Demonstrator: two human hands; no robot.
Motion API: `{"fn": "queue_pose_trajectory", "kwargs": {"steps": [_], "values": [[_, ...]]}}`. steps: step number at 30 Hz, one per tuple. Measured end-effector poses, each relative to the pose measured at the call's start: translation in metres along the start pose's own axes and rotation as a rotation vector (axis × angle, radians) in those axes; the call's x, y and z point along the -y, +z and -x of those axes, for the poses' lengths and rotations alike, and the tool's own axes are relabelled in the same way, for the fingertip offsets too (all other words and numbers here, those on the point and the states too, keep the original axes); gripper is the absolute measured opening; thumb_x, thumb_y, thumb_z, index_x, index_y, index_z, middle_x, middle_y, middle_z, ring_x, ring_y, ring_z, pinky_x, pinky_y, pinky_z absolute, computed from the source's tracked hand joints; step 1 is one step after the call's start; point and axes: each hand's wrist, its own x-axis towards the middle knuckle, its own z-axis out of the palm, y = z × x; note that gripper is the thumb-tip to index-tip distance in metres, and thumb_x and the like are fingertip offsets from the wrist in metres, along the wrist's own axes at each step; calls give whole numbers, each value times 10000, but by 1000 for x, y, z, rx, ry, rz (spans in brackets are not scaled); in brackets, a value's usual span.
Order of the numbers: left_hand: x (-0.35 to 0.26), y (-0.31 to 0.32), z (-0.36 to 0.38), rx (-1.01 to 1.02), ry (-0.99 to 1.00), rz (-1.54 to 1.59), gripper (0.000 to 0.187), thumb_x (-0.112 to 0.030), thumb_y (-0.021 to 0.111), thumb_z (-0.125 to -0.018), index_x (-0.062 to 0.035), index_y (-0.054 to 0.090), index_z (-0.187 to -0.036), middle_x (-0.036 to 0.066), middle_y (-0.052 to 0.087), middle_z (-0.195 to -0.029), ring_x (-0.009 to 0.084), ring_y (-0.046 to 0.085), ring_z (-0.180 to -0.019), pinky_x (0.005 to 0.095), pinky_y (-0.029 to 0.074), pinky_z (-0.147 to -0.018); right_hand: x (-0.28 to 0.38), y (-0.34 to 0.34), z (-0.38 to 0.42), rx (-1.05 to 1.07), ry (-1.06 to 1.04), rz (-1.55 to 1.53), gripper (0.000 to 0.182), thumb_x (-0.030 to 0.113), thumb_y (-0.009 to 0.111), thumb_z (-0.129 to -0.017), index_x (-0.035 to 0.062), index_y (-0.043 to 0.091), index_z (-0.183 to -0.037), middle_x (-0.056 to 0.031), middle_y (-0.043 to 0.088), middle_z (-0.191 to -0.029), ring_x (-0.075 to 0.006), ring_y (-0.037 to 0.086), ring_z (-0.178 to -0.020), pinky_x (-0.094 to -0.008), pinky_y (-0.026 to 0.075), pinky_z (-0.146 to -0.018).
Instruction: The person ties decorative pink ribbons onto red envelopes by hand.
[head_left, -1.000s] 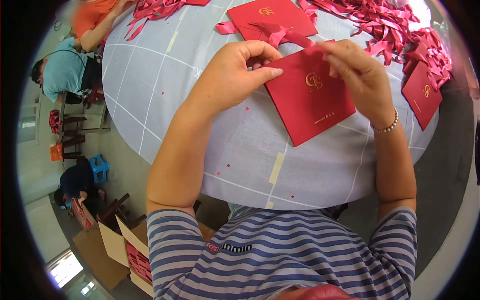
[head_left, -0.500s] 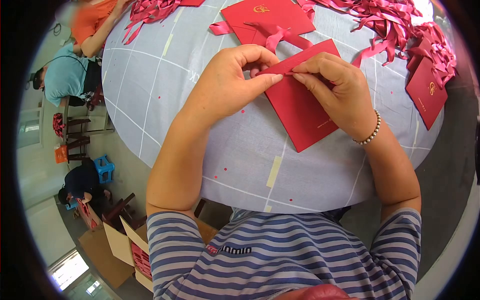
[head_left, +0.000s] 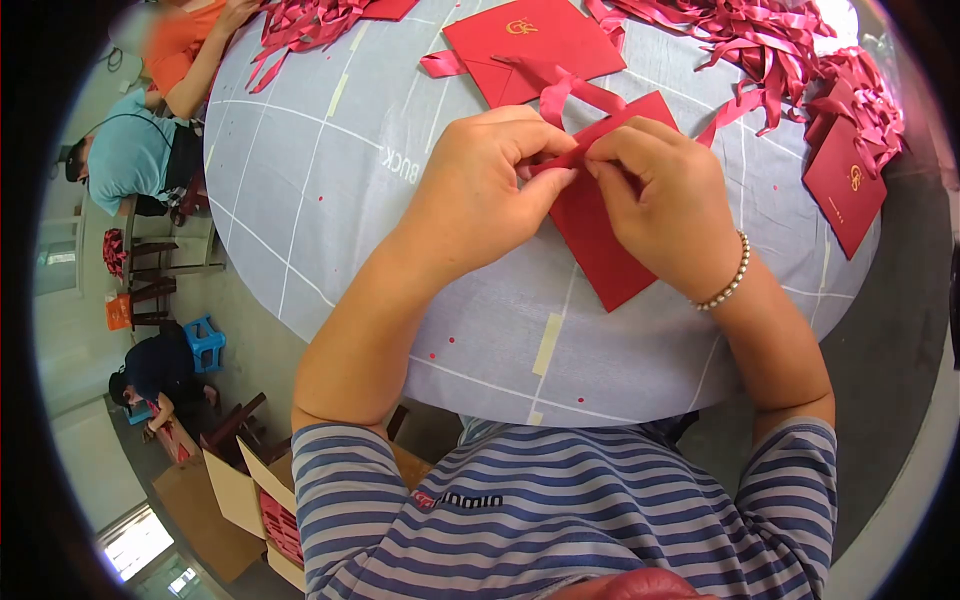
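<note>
A dark red paper bag or envelope (head_left: 605,255) lies slanted on the cloth between my hands, its upper edge under my fingers. My left hand (head_left: 490,190) is closed, thumb and fingers pinching a red satin ribbon (head_left: 585,95) at that edge. Also closed in a pinch, my right hand (head_left: 670,200) meets the left at the ribbon, wearing a beaded bracelet (head_left: 730,280). The exact strand between the right fingertips is partly hidden. Just beyond, another red bag (head_left: 540,40) with a gold emblem lies flat.
Ribbon piles (head_left: 760,50) cover the far right, beside a gold-marked red bag (head_left: 848,190). More ribbons (head_left: 305,25) lie far left. A checked cloth (head_left: 480,330) covers the table. Several people work to the left, near a blue stool (head_left: 205,345) and an open carton (head_left: 235,490).
Both hands have shifted slightly down, and my right hand's fingers have curled in closer to the left fingertips. The red bag between them has moved slightly down too.
</note>
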Motion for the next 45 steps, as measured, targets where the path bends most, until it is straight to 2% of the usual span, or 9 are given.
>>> {"fn": "queue_pose_trajectory", "kwargs": {"steps": [8,15,22,27,29,37,41,44,45], "values": [[0,-3,0,-8,64,-95,195,39,757,-763,11,732,-954,75,697,-845,164,600,-753,293,490,-738,-3,-14,-5,122,123,-170,101,41,711,-792,-5,691,-880,-134,689,-825,-316,668,-717,-370,545,-647],[0,-6,-3,-23,297,-289,190,-26,793,-747,-35,750,-932,59,726,-865,214,649,-817,410,446,-954,-9,-28,-23,14,-373,220,162,60,744,-776,44,677,-922,-76,661,-877,-276,620,-844,-357,522,-780],[-8,-3,-2,-73,160,-192,201,-17,799,-726,-28,702,-902,68,716,-852,228,638,-805,414,469,-899,-4,-37,-20,158,-304,224,151,99,755,-765,64,648,-865,-62,629,-851,-276,583,-867,-395,483,-779],[-1,2,-3,-139,461,-305,177,-19,760,-693,-56,632,-810,69,630,-773,269,594,-823,431,469,-850,1,-41,-29,217,-279,84,100,71,733,-781,20,655,-815,-83,650,-803,-283,594,-767,-383,485,-706],[-3,4,-3,-142,478,-317,169,-16,751,-692,-55,627,-801,69,626,-773,271,592,-827,432,469,-853,2,-52,-36,419,28,-187,67,52,681,-821,-15,676,-823,-118,661,-762,-276,588,-645,-373,474,-608],[-4,7,-1,-163,576,-478,125,-14,712,-707,-49,626,-791,73,614,-765,278,588,-841,443,470,-870,-6,-45,-86,841,149,126,173,160,703,-787,-12,715,-777,-150,656,-689,-217,610,-609,-340,480,-603],[-1,4,1,-39,344,-292,193,-31,781,-697,-37,651,-840,96,643,-785,280,607,-801,419,495,-822,-28,-24,-83,525,-43,80,158,144,658,-864,-11,686,-846,-83,652,-727,-165,585,-658,-314,471,-633],[3,0,0,73,130,-159,194,-89,779,-721,-24,637,-836,117,647,-739,296,618,-782,405,492,-759,-18,-33,-103,93,119,-51,256,243,640,-984,-9,681,-971,8,615,-761,-77,547,-695,-276,468,-639],[1,-3,-1,114,23,-134,215,-115,790,-728,-19,639,-847,124,648,-724,303,627,-762,398,496,-720,-17,-35,-105,96,151,-234,310,218,628,-1000,-30,563,-1175,-53,636,-937,-105,594,-824,-260,498,-703]]}}
